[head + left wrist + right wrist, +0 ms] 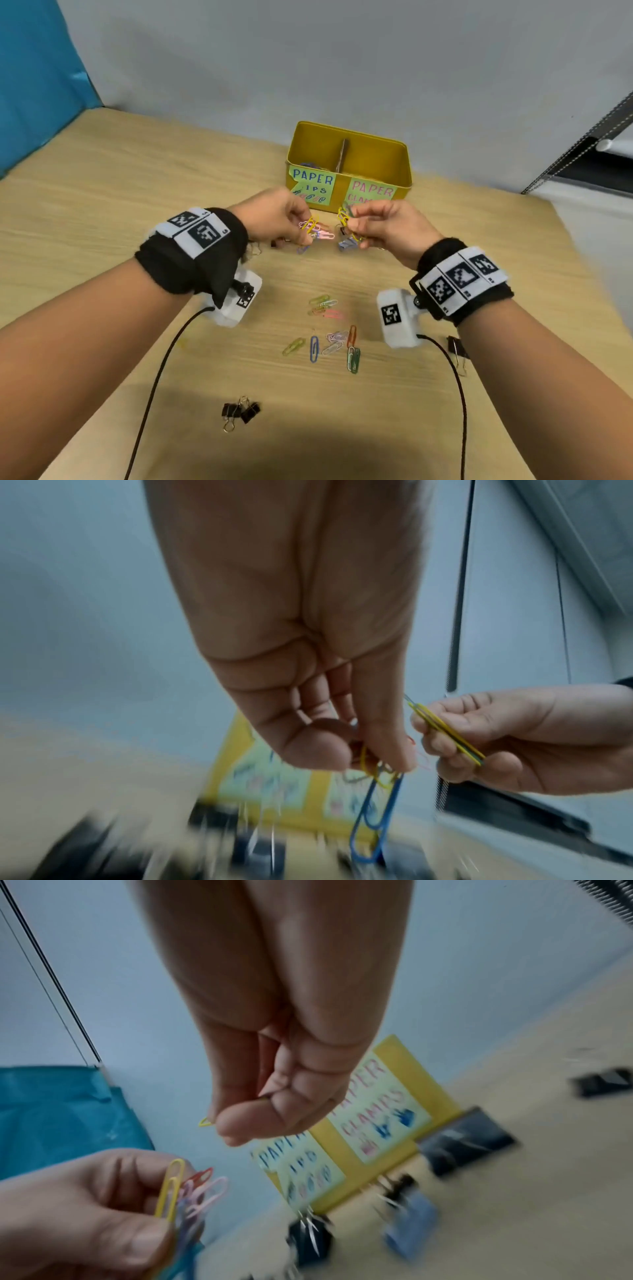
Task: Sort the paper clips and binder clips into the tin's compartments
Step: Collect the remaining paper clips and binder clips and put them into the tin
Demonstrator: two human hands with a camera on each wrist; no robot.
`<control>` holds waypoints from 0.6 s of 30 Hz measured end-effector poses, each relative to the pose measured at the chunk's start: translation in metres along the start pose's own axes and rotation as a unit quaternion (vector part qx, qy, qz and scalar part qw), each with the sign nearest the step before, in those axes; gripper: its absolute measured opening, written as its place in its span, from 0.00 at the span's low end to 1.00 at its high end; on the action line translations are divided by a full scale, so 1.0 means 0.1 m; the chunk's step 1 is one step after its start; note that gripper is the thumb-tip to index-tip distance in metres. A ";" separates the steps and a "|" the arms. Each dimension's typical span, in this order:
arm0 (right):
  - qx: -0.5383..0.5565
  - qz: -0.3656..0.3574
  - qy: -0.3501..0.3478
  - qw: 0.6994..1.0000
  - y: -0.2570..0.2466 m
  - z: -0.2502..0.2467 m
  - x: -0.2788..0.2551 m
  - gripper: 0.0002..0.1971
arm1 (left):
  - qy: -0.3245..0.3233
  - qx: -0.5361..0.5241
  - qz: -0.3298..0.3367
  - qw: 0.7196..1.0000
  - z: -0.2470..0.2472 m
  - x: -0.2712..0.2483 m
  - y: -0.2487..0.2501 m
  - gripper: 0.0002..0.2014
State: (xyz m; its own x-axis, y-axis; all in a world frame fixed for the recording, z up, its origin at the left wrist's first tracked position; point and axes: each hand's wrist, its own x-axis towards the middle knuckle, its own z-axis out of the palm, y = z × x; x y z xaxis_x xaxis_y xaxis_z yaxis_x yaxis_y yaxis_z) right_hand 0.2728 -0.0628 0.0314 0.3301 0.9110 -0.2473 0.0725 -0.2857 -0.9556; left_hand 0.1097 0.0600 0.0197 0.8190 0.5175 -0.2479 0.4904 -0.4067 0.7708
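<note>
— Where are the clips?

— Many are in the hands. The left hand (274, 216) pinches a bunch of paper clips (315, 228), yellow, pink and red, with a blue one (375, 818) hanging below the fingers. The right hand (383, 228) pinches a few yellow clips (344, 216) between thumb and fingers. Each grip is closed on its clips, and the two hands are held near each other above the surface (137, 192), just in front of the tin (349, 164).

— And the tin?

— Yellow, open, with a divider (342, 156) standing across the middle. The left label (313, 186) reads PAPER with drawn clips, the right label (373, 193) reads PAPER CLAMPS. Something dark lies in the left compartment; it cannot be made out.

— What else is loose?

— A scatter of coloured paper clips (329, 329) lies on the surface between the wrists. Two black binder clips (239, 411) lie touching each other nearer the person, and another binder clip (457, 349) sits under the right forearm. More binder clips, black and one blue (411, 1231), lie by the tin's front, blurred in the right wrist view.

— Around it all?

— A grey wall (342, 68) behind, a teal cloth (34, 85) at the left.
</note>
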 end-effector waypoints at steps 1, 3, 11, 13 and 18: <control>0.014 -0.018 0.018 1.000 -0.13 0.01 0.09 0.11 | 0.021 -0.010 0.006 1.000 -0.10 0.07 0.05 0.10; 0.028 -0.047 0.055 0.997 -0.38 0.05 0.28 0.11 | 0.058 -0.031 0.021 0.998 -0.29 0.21 0.17 0.11; -0.052 0.023 0.154 0.986 -0.70 0.23 1.14 0.08 | 0.262 0.017 -0.041 0.964 -0.57 0.78 0.36 0.11; -0.107 0.037 0.130 0.985 -0.67 0.25 1.21 0.10 | 0.247 0.048 -0.061 0.966 -0.53 0.81 0.34 0.17; -0.271 -0.026 0.185 0.944 -0.64 0.25 0.97 0.14 | 0.285 0.077 -0.033 0.955 -0.46 0.61 0.29 0.16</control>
State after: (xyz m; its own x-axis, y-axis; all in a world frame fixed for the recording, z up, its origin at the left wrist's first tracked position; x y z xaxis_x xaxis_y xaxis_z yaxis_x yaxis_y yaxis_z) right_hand 0.2768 0.0514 0.0643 0.6124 0.7898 -0.0341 0.5348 -0.4457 -0.7179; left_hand 0.1603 0.1145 0.0538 0.5115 0.8535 0.0998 0.6093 -0.4421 0.6582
